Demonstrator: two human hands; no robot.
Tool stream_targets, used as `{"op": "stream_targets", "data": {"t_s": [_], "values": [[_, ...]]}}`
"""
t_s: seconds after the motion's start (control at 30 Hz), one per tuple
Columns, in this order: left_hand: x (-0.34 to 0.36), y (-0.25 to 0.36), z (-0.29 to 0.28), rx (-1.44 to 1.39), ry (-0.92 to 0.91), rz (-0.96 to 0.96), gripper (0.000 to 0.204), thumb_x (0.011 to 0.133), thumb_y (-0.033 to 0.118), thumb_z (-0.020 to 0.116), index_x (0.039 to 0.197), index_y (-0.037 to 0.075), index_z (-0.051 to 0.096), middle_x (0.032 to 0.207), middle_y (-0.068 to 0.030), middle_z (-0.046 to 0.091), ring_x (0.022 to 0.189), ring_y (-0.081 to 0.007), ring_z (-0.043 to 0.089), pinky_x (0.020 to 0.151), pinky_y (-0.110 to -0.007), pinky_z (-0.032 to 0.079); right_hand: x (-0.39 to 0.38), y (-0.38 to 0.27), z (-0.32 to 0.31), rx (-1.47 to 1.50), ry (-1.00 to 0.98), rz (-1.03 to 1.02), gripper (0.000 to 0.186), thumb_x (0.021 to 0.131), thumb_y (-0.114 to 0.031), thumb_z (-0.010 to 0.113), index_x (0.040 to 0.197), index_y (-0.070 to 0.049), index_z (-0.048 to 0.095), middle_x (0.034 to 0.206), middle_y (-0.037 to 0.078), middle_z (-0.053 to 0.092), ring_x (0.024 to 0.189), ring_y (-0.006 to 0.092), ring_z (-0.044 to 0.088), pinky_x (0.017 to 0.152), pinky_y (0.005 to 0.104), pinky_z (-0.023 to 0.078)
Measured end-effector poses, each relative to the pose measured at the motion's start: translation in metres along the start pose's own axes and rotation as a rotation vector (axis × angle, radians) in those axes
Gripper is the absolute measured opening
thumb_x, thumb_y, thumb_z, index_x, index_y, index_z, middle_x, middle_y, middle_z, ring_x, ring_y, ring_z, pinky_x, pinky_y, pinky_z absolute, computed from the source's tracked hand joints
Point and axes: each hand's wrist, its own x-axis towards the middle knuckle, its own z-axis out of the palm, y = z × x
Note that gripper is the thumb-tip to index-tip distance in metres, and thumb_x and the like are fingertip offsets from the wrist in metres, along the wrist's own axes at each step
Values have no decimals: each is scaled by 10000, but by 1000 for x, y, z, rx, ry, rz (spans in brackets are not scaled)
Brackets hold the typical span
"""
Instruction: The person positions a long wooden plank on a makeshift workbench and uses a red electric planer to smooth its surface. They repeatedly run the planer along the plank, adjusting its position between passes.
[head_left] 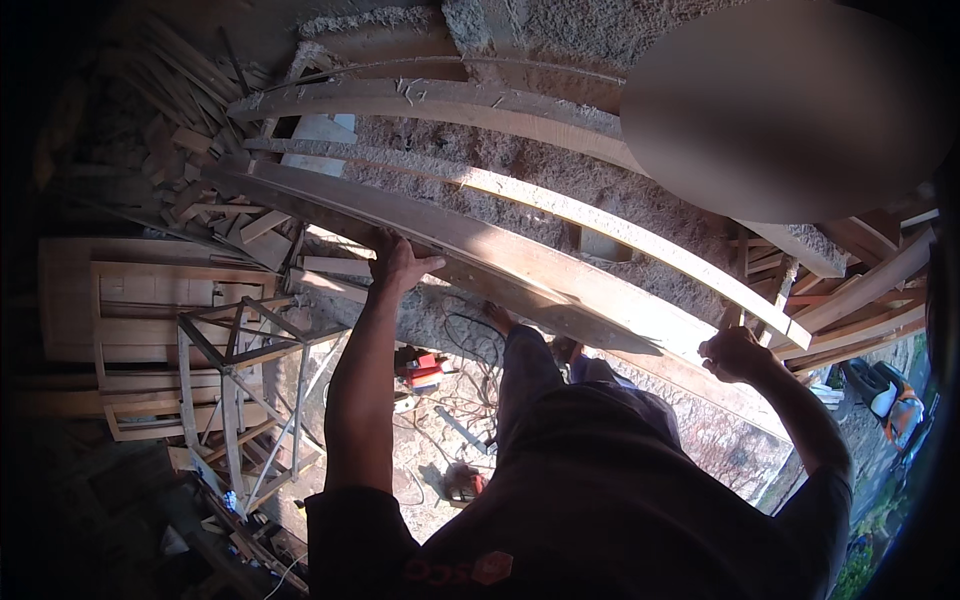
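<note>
A long wooden board (480,240) crosses diagonally, bright at its right half, with a darker strip (470,275) along its lower edge. My left hand (403,262) grips that lower edge on the left, thumb stretched rightward along the wood. My right hand (733,354) has curled fingers at the board's bright right end; what they hold, if anything, is too shadowed to make out. Just beyond lie a thin sawdust-covered strip (560,208) and a thicker beam (420,105), both looking bowed in the fisheye view.
Offcuts (195,180) pile at upper left. A slatted frame stand (230,365) and door panels (140,295) stand left. Red tools (425,370) and cords (470,340) lie by my feet. More timber (850,290) and a grey-orange object (880,400) sit right. An oval blur hides the upper right.
</note>
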Motion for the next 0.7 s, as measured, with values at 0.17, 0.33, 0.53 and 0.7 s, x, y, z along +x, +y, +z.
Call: {"op": "stream_targets", "data": {"t_s": [0.17, 0.33, 0.53, 0.7], "values": [[-3, 0, 0, -126, -54, -52, 1397, 730, 618, 832, 1558, -143, 3, 1643, -366, 60, 1545, -425, 174, 1243, -431, 264, 2, -40, 22, 417, 549, 149, 225, 958, -272, 670, 1125, -123, 682, 941, 160, 724, 886, 366, 714, 720, 486, 560], [25, -14, 49, -546, 254, 44, 1377, 686, 393, 920, 1599, -47, -12, 1671, -306, 49, 1569, -396, 73, 1279, -389, 155, 49, -97, 61, 558, 692, 104, 398, 907, -322, 736, 1230, -131, 605, 1074, 184, 677, 935, 408, 687, 763, 493, 553], [29, 25, 46, -983, 593, -207, 907, 886, 334, 742, 1574, -26, 272, 1659, -279, 160, 1548, -394, 182, 1269, -406, 192, 67, -64, 64, 1087, 625, 153, 411, 923, -394, 766, 902, 14, 724, 750, 89, 708, 724, 134, 643, 675, 319, 510], [30, 79, 13, -1183, 555, -204, 892, 920, 346, 714, 1592, -3, 242, 1669, -260, 148, 1553, -373, 178, 1270, -409, 210, 98, 27, 86, 1278, 835, -24, 248, 939, -243, 700, 905, 2, 713, 792, 69, 703, 747, 110, 623, 664, 288, 484]]}}
